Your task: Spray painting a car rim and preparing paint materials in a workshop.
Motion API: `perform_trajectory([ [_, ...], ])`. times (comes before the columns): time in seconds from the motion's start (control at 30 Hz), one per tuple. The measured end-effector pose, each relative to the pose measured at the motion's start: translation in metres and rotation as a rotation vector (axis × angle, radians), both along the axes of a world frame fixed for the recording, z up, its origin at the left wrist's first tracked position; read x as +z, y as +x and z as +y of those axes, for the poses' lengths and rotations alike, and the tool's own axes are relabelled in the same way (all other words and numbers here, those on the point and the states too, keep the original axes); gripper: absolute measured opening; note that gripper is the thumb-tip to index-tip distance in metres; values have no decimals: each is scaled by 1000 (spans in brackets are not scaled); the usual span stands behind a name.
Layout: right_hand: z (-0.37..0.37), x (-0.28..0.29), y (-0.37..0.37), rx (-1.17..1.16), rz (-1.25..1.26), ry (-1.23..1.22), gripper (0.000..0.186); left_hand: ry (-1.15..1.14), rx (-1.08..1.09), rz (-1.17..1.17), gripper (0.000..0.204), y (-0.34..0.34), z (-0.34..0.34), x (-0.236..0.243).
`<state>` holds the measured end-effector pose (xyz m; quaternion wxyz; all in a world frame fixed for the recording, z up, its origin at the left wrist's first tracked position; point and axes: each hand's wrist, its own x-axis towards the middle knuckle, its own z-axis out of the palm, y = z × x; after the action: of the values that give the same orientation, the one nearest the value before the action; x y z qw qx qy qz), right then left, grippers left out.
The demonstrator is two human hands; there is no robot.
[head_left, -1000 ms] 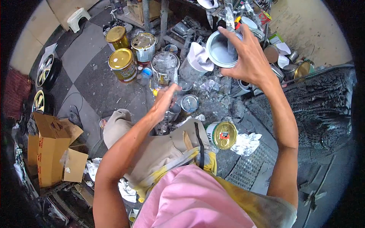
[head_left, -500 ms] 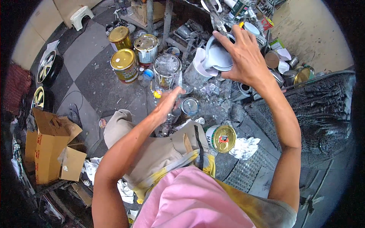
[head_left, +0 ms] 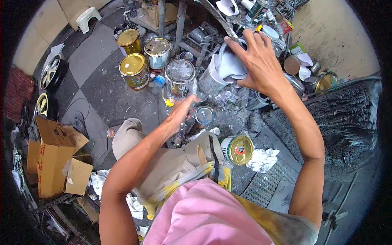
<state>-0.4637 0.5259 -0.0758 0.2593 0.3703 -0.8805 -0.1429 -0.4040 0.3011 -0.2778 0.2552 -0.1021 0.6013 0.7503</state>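
Up front, my right hand (head_left: pixel 259 61) grips a round paint can (head_left: pixel 223 50) from its right side, tipping it leftward. Pale grey-white paint (head_left: pixel 232 64) covers its tilted mouth. Against that mouth stands an upright whitish container (head_left: pixel 210 79); I cannot see its contents. A long thin stick (head_left: pixel 222 21) slants up behind my right fingers; whether it touches the can is unclear. My left hand (head_left: pixel 183 108) is closed lower down, with a pale thin strip (head_left: pixel 194 86) poking up past its thumb. Just beyond it is a paint-streaked can (head_left: pixel 180 75) with a crusted top.
Gold-lidded tins (head_left: pixel 134 65) and a drip-covered can (head_left: pixel 157 51) stand left of centre. A small round tin (head_left: pixel 204 115) and a larger gold-topped tin (head_left: pixel 240 149) sit nearer me. At left lies an open cardboard box (head_left: pixel 53 155); cluttered cans (head_left: pixel 292 63) line the right.
The can in my right hand is tipped further, and more paint shows at its mouth. The stick behind my fingers has shifted. My left hand is nearly where it was.
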Motion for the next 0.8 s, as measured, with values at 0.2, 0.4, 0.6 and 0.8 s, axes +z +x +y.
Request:
perform_trajectory([
  [0.2, 3, 0, 1, -43, -90, -35, 107, -2, 4, 17, 36, 1, 1, 2],
  [0.4, 46, -18, -9, -146, -450, -509, 98, -28, 21, 12, 36, 1, -1, 1],
  [0.6, 108, -114, -1, -365, -537, -702, 99, -20, -17, 27, 37, -4, 1, -8],
  [0.8, 124, -269, 24, -433, -678, -756, 101, -11, 10, 15, 37, 1, -4, -8],
])
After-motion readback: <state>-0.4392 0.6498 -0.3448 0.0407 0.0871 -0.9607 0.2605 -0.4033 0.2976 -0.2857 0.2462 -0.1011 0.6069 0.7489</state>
